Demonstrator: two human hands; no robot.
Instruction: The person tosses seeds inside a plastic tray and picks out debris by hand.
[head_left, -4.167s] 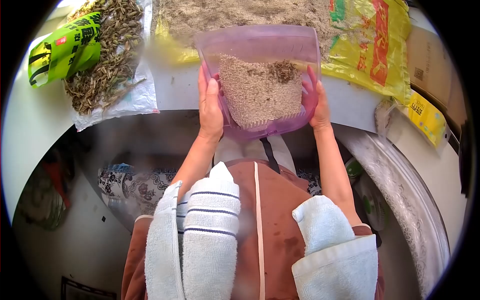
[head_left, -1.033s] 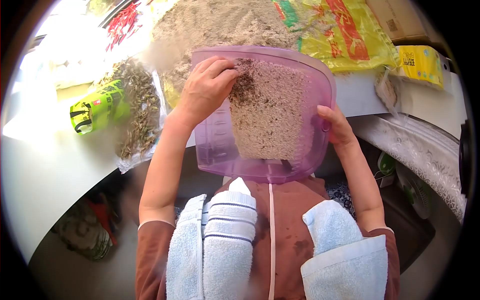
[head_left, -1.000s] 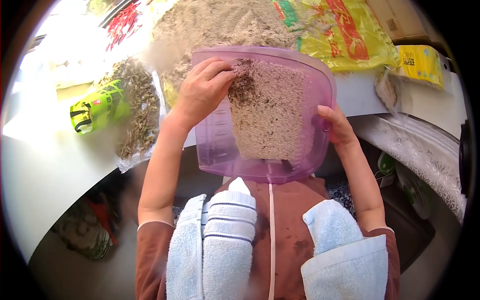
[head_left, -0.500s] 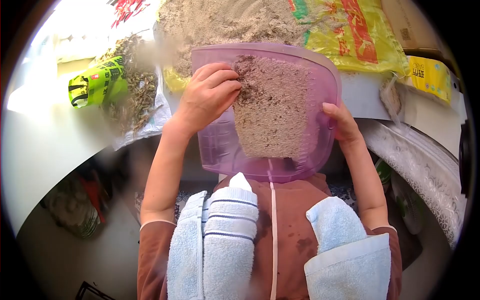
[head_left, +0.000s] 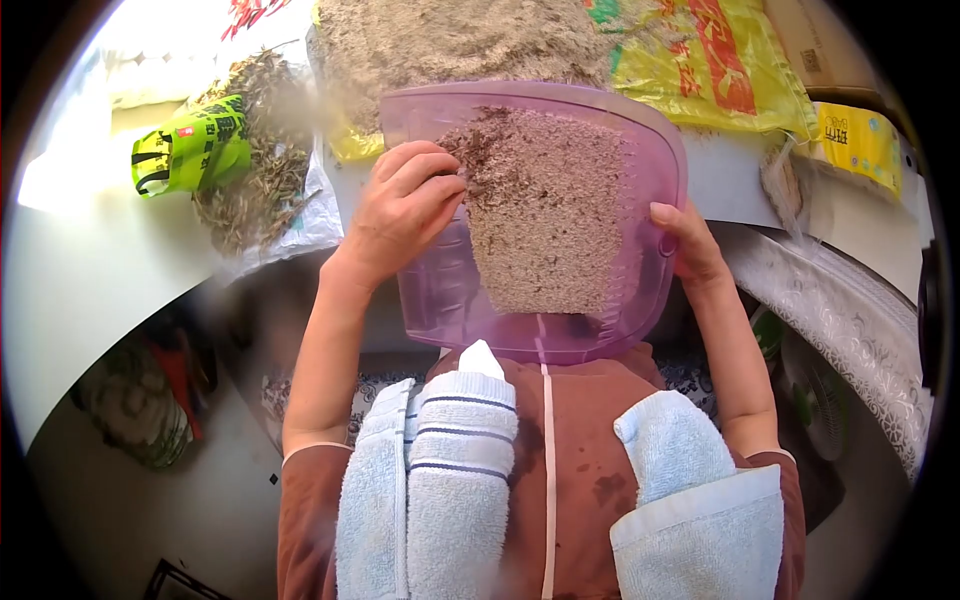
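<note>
Clearly, the white bench [head_left: 100, 280] takes up the most room, curving round the person in a brown garment [head_left: 590, 430]. On its far side a broad heap of pale grain [head_left: 460, 45] is spread out, partly over a yellow bag [head_left: 690, 90] with red print. Next in size comes the translucent purple container [head_left: 430, 300], which is in front of the person's body, between the two hands, and hides part of the bench's near edge. Light blue towels [head_left: 460, 500] hang over the person's shoulders. A layer of pale, speckled grain [head_left: 550, 240] lies in the middle of the container. To the left, dried plant pieces [head_left: 260, 190] lie on a white plastic sheet [head_left: 320, 205].

The left hand [head_left: 405, 210] is at the container's upper left, its fingers bent toward the grain; their tips are partly hidden, so I cannot tell whether they are together or clamped on anything. The right hand [head_left: 690, 240] has its fingers clamped on the container's right side, thumb over the rim. A bright green packet [head_left: 200, 150] lies beside the plant pieces. Smallest, dark bits [head_left: 490, 145] gather near the left fingertips, thinning out across the grain.
</note>
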